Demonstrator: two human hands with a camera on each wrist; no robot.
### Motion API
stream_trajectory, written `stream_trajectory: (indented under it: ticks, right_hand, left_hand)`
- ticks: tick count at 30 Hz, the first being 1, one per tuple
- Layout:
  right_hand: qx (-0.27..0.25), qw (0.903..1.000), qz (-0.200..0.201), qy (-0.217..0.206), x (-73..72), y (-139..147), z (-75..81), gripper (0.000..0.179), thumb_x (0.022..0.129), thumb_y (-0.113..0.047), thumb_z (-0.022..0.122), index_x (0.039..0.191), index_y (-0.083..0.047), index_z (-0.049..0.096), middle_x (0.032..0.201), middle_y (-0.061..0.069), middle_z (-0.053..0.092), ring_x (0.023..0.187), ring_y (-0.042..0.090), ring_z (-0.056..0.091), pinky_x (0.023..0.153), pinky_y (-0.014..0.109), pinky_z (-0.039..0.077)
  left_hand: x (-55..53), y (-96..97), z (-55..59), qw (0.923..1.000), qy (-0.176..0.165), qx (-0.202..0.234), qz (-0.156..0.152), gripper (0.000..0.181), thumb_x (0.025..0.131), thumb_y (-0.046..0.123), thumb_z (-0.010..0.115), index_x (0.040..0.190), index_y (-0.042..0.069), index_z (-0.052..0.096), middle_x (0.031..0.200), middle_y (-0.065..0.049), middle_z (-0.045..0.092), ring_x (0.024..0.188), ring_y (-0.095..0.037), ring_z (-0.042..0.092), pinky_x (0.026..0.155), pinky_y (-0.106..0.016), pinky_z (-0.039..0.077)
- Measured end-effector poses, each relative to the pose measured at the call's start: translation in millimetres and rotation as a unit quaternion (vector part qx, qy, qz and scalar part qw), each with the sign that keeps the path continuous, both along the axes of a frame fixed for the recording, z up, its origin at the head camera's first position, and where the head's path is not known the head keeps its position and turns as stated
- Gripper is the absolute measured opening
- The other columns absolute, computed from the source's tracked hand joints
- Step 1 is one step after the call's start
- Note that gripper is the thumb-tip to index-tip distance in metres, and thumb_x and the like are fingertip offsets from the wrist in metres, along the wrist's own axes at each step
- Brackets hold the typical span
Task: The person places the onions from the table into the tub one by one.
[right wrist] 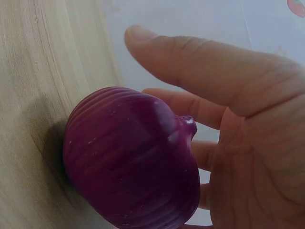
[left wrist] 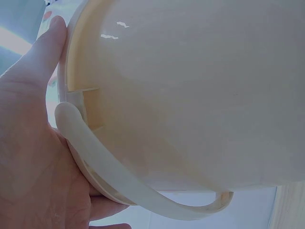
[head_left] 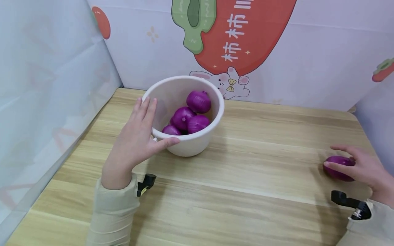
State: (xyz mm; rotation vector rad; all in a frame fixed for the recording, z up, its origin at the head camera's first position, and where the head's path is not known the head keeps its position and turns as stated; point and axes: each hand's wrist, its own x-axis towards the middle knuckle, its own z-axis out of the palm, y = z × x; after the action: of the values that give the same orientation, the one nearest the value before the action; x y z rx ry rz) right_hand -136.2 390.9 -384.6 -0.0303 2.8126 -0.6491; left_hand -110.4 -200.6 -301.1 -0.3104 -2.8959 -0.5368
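Observation:
A white bucket stands on the wooden table, with several purple onions inside. My left hand rests spread against the bucket's near-left rim, fingers straight and thumb along the front. In the left wrist view, the bucket wall fills most of the picture, and its curved handle hangs beside my palm. Far to the right, another purple onion lies on the table. My right hand is around this onion, its thumb and fingers apart; the thumb stands off its skin in the right wrist view.
The wooden table extends between bucket and right-hand onion. A printed cloth with persimmon and rabbit drawings hangs behind it, close to the bucket's back. Another pale sheet runs along the left edge.

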Motion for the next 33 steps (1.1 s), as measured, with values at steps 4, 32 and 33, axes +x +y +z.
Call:
stream_trajectory:
  ticks: [4,32,33]
  right_hand:
    - [0.005,0.9996,0.007,-0.027,-0.1,1.8,-1.0,0.08,0.094,-0.039,0.066,0.144,0.013,0.032,0.137,0.049,0.027,0.112,0.06,0.037,0.076,0.058,0.048]
    - [-0.014,0.9992,0.033,-0.019,-1.8,3.3,-7.2,0.065,0.089,-0.028,0.075,0.133,0.01,0.046,0.13,0.044,0.042,0.104,0.052,0.051,0.065,0.019,0.041]
    - [-0.015,0.9992,0.033,-0.019,-1.7,3.9,-7.7,0.065,0.089,-0.029,0.075,0.133,0.01,0.046,0.131,0.044,0.042,0.104,0.052,0.051,0.064,0.018,0.041]
  left_hand:
    - [0.4,0.3,0.2,1.0,-0.007,-0.004,0.0,0.114,0.079,0.073,0.065,0.16,0.01,0.015,0.166,-0.017,0.017,0.155,-0.037,0.003,0.115,-0.066,0.028]
    - [1.0,-0.9,-0.1,1.0,-0.002,0.006,0.001,0.114,0.079,0.071,0.067,0.16,0.01,0.016,0.166,-0.015,0.016,0.156,-0.037,0.003,0.116,-0.066,0.026]
    - [1.0,-0.5,0.3,1.0,-0.003,0.005,0.001,0.114,0.079,0.071,0.067,0.16,0.01,0.016,0.166,-0.015,0.016,0.156,-0.037,0.002,0.116,-0.066,0.025]
